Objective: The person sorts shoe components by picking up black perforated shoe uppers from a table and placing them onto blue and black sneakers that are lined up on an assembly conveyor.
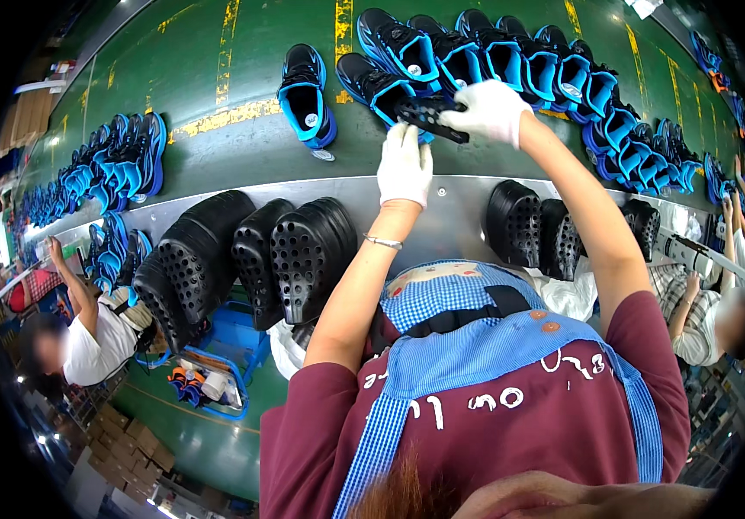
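In my white-gloved right hand [495,112] is a black plastic shoe insert [436,119] full of holes, pinched by its end. The insert tilts over the opening of a black and blue sneaker [371,85]. My left hand [405,169], also gloved in white, grips at the heel of that sneaker, its fingertips close to the insert; the insert and glove partly hide the heel. A single sneaker [306,97] stands just to the left, with a small round label inside it.
Rows of similar sneakers [502,57] fill the far right of the green work surface [217,160]; more sneakers [130,156] stand left. Stacked black inserts [308,251] line the near metal edge, with others [513,225] to the right. Co-workers [100,346] are at both sides.
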A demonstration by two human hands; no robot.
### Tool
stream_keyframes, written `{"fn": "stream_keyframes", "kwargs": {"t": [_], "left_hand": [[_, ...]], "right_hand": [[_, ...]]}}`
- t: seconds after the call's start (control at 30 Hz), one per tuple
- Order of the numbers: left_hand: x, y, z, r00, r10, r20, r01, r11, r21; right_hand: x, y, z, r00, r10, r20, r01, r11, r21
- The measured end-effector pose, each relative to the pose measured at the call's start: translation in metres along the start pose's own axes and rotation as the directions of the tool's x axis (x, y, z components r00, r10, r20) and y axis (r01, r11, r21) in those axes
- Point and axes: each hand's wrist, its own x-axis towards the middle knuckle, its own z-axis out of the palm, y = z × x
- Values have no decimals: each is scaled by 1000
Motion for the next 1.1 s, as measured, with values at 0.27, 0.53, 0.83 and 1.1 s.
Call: {"fn": "stream_keyframes", "kwargs": {"t": [0.27,0.53,0.83,1.1], "left_hand": [[52,-35,21,717,-338,610,274,941,199],[38,-136,116,741,-128,660,55,990,129],[75,-61,55,586,-405,702,331,910,248],[68,-83,42,625,-390,676,231,920,317]], "right_hand": [[68,-62,49,999,32,-12,-33,995,-89],[115,-57,72,984,41,174,-38,999,-22],[129,-31,97,990,63,130,-75,993,90],[119,-53,73,992,32,122,-46,993,110]]}}
